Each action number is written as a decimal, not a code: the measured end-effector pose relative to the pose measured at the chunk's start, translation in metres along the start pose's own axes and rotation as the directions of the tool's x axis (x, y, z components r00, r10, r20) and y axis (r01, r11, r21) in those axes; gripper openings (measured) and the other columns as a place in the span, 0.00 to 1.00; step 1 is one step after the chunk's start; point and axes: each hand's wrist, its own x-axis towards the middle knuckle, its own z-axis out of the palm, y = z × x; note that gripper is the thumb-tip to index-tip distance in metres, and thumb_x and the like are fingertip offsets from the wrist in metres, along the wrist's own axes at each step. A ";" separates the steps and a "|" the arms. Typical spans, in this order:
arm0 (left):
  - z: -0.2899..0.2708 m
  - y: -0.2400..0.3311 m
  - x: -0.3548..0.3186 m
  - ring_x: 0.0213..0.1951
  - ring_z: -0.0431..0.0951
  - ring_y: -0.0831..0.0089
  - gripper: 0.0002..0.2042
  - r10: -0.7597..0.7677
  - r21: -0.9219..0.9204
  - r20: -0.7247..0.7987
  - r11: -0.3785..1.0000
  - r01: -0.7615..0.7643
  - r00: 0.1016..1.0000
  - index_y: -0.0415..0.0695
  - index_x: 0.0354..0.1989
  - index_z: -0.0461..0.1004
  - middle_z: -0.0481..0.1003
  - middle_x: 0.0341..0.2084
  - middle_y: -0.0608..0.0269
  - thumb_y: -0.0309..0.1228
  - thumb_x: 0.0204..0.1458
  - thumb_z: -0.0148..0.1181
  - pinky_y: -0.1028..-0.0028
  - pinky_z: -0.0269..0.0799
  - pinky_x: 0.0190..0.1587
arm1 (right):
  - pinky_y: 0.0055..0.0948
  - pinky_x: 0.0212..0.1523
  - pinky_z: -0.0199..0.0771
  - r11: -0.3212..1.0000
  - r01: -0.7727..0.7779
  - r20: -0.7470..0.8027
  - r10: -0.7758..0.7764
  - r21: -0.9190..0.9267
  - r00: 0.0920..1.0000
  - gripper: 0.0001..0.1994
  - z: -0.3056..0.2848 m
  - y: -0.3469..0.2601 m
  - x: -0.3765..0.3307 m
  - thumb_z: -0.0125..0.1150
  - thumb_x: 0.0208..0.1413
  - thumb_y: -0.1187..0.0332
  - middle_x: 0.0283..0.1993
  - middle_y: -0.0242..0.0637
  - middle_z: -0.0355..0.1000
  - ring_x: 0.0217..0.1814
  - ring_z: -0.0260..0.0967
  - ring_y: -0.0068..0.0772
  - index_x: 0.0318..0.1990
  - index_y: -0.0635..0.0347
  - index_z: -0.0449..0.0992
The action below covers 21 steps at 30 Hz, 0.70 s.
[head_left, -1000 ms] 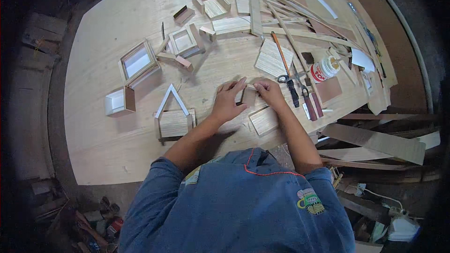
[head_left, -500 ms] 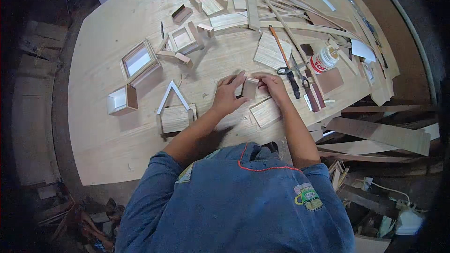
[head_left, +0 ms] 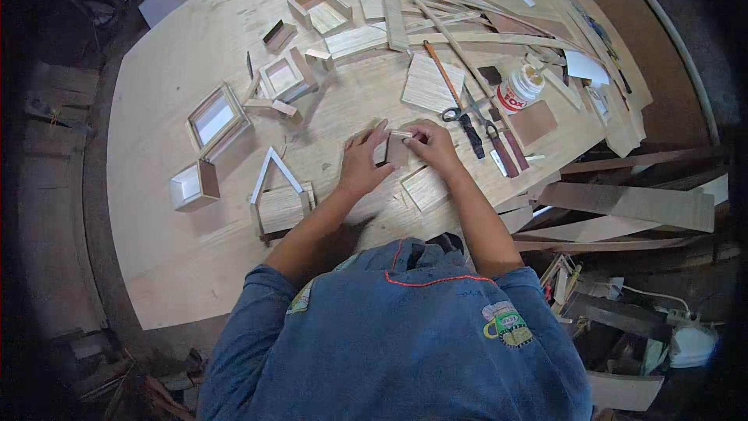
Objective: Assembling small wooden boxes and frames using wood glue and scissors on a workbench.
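Observation:
A small wooden box (head_left: pixel 398 153) stands on the worktable between my hands. My left hand (head_left: pixel 365 159) curls about its left side, thumb toward the near side and fingers at the back. From the right, my right hand (head_left: pixel 433 146) pinches its upper edge, where a pale strip of wood shows. The inner fingertips are partly hidden. Just below my right hand lies a flat light wood panel (head_left: pixel 426 189). Left of my left forearm sits a little wooden piece with a white-edged, gable-shaped frame (head_left: pixel 273 174).
Several small wooden boxes, such as an open one (head_left: pixel 321 9) and a white-lined one (head_left: pixel 195 186), stand to the left and back. Rightward lie scissors (head_left: pixel 474 111), a pencil (head_left: pixel 442 72), a white glue jar (head_left: pixel 520 90) and long wood strips (head_left: pixel 499 40). Boards (head_left: pixel 623 205) jut beyond the table's right edge.
The whole view has shifted, so the table's things sit a little further left. Both hands stay around the small box; my left thumb has drawn back slightly from its front.

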 end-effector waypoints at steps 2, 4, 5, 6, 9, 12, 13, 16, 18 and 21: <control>0.000 0.001 0.000 0.56 0.65 0.56 0.45 0.013 -0.027 -0.036 1.000 -0.014 0.999 0.53 0.65 0.54 0.73 0.48 0.59 0.33 0.32 0.69 0.59 0.54 0.60 | 0.24 0.32 0.71 0.998 0.056 -0.019 -0.057 -0.040 0.998 0.12 -0.001 -0.001 -0.001 0.65 0.42 0.74 0.32 0.38 0.72 0.29 0.71 0.29 0.38 0.60 0.79; -0.002 0.001 0.000 0.57 0.64 0.57 0.45 0.015 -0.003 -0.027 1.000 -0.015 1.000 0.51 0.64 0.54 0.72 0.50 0.60 0.34 0.32 0.70 0.59 0.53 0.60 | 0.25 0.33 0.71 1.000 -0.007 0.003 0.007 -0.014 1.000 0.12 0.000 -0.003 -0.002 0.65 0.41 0.74 0.32 0.39 0.72 0.29 0.71 0.31 0.37 0.60 0.78; -0.003 0.001 0.000 0.58 0.63 0.57 0.45 0.015 0.017 -0.019 1.000 -0.015 1.000 0.49 0.64 0.55 0.72 0.52 0.62 0.35 0.32 0.70 0.59 0.52 0.61 | 0.25 0.33 0.71 1.000 -0.005 0.003 0.005 -0.010 1.000 0.12 0.001 -0.004 -0.001 0.65 0.41 0.74 0.32 0.39 0.72 0.29 0.71 0.31 0.37 0.60 0.78; -0.003 0.002 0.001 0.58 0.63 0.57 0.45 0.016 0.018 -0.018 1.000 -0.016 1.000 0.49 0.64 0.55 0.72 0.52 0.62 0.35 0.32 0.70 0.59 0.52 0.61 | 0.25 0.33 0.71 1.000 0.006 -0.008 -0.006 -0.004 1.000 0.12 0.001 -0.002 -0.002 0.65 0.41 0.74 0.32 0.38 0.72 0.30 0.71 0.30 0.37 0.60 0.79; -0.003 0.004 0.003 0.58 0.63 0.57 0.45 -0.004 -0.003 -0.003 1.000 0.004 1.000 0.49 0.64 0.54 0.73 0.50 0.62 0.35 0.32 0.70 0.59 0.52 0.61 | 0.24 0.32 0.70 1.000 0.021 -0.018 -0.020 0.021 1.000 0.12 0.001 0.001 -0.002 0.65 0.40 0.75 0.30 0.37 0.71 0.29 0.70 0.29 0.37 0.59 0.79; -0.003 0.003 0.002 0.58 0.63 0.57 0.45 0.007 -0.006 -0.006 1.000 -0.007 1.000 0.49 0.64 0.54 0.72 0.51 0.62 0.35 0.32 0.70 0.59 0.52 0.61 | 0.24 0.31 0.69 0.999 0.011 -0.010 -0.011 0.040 1.000 0.12 0.001 0.000 -0.002 0.65 0.40 0.75 0.28 0.37 0.70 0.28 0.69 0.28 0.37 0.59 0.80; -0.003 0.002 0.002 0.57 0.64 0.56 0.45 0.011 -0.017 -0.012 1.000 -0.012 1.000 0.50 0.64 0.54 0.72 0.50 0.61 0.34 0.32 0.70 0.59 0.52 0.61 | 0.24 0.31 0.69 0.999 -0.001 -0.002 0.001 0.041 1.000 0.12 0.001 -0.002 -0.002 0.64 0.40 0.76 0.27 0.36 0.70 0.28 0.69 0.27 0.36 0.58 0.80; -0.004 0.004 0.002 0.57 0.63 0.55 0.45 0.019 -0.025 -0.016 0.999 -0.020 1.000 0.51 0.65 0.54 0.72 0.50 0.59 0.34 0.32 0.69 0.58 0.52 0.60 | 0.24 0.30 0.68 0.999 -0.002 0.003 0.002 0.044 1.000 0.12 -0.001 -0.003 -0.003 0.64 0.40 0.75 0.26 0.36 0.69 0.27 0.68 0.28 0.36 0.58 0.80; -0.004 0.004 0.002 0.57 0.63 0.55 0.45 0.023 -0.020 -0.016 1.000 -0.023 1.000 0.51 0.65 0.54 0.72 0.50 0.59 0.33 0.32 0.69 0.58 0.52 0.60 | 0.24 0.30 0.68 0.999 0.008 -0.001 -0.008 0.032 1.000 0.12 -0.001 -0.002 -0.002 0.65 0.40 0.74 0.27 0.37 0.70 0.27 0.68 0.28 0.36 0.58 0.80; -0.002 0.004 0.001 0.57 0.63 0.55 0.45 0.036 0.001 -0.028 0.999 -0.036 0.999 0.51 0.65 0.54 0.71 0.51 0.60 0.33 0.32 0.69 0.58 0.52 0.60 | 0.25 0.30 0.69 1.000 0.015 -0.006 -0.015 -0.002 1.000 0.12 0.000 -0.001 -0.002 0.65 0.39 0.72 0.27 0.37 0.70 0.26 0.69 0.29 0.36 0.58 0.80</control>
